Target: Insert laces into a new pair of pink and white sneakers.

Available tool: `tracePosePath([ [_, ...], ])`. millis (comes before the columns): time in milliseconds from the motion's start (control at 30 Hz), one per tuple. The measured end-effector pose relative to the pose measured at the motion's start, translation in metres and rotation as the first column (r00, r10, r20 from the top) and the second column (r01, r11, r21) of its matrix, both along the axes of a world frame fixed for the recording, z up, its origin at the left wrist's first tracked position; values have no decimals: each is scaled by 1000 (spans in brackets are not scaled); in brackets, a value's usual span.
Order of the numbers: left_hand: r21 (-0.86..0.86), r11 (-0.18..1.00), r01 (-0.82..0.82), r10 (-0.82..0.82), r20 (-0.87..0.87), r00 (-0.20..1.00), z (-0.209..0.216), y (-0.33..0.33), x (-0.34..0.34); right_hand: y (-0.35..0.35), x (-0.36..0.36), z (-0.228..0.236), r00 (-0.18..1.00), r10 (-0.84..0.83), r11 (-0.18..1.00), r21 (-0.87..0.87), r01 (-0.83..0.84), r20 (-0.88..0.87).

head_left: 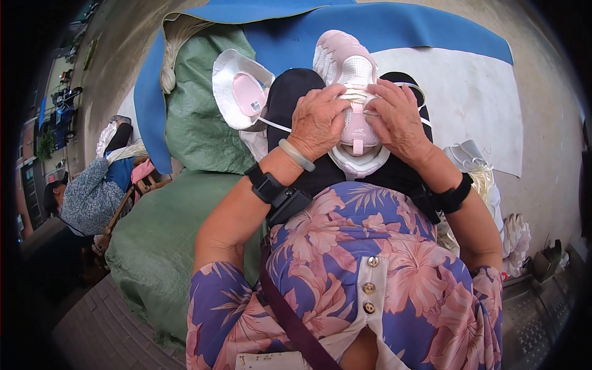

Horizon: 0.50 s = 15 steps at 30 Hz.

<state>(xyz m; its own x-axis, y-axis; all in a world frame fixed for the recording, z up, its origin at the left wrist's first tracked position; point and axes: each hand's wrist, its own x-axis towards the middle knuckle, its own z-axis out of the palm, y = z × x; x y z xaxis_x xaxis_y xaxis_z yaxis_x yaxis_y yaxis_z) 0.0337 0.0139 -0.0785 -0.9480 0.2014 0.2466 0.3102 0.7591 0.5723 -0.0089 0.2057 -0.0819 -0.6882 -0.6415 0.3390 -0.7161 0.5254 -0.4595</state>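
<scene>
A pink and white sneaker (pixel 339 48) lies across my lap, its toe pointing away from me and its pink tongue (pixel 359 133) toward me. White shoelace (pixel 356 92) crosses the shoe's throat between my hands. My left hand (pixel 320 118) pinches at the left side of the lacing, fingers bent. A lace end (pixel 274 125) trails out leftward from it. On the other side, my right hand (pixel 398 114) is closed on the lacing with curled fingers, and lace loops beyond it. The exact grip of the fingertips is partly hidden.
A white shoe piece with a pink insole (pixel 248 94) lies left of my lap, by green sacks (pixel 206 117). Blue sheeting (pixel 283 37) and a white sheet (pixel 475 111) spread ahead. Bundled pale laces (pixel 484 179) hang at right. Another person (pixel 95 191) sits at far left.
</scene>
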Motion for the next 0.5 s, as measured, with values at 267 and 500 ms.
tracePosePath([
  [267, 61, 998, -9, 5, 54, 999, 2, 3, 2, -9, 4, -19, 994, -64, 983, -167, 79, 94],
  [500, 111, 993, -28, 23, 43, 999, -3, 5, 2, -14, 3, -22, 934, -58, 957, -246, 153, 352],
])
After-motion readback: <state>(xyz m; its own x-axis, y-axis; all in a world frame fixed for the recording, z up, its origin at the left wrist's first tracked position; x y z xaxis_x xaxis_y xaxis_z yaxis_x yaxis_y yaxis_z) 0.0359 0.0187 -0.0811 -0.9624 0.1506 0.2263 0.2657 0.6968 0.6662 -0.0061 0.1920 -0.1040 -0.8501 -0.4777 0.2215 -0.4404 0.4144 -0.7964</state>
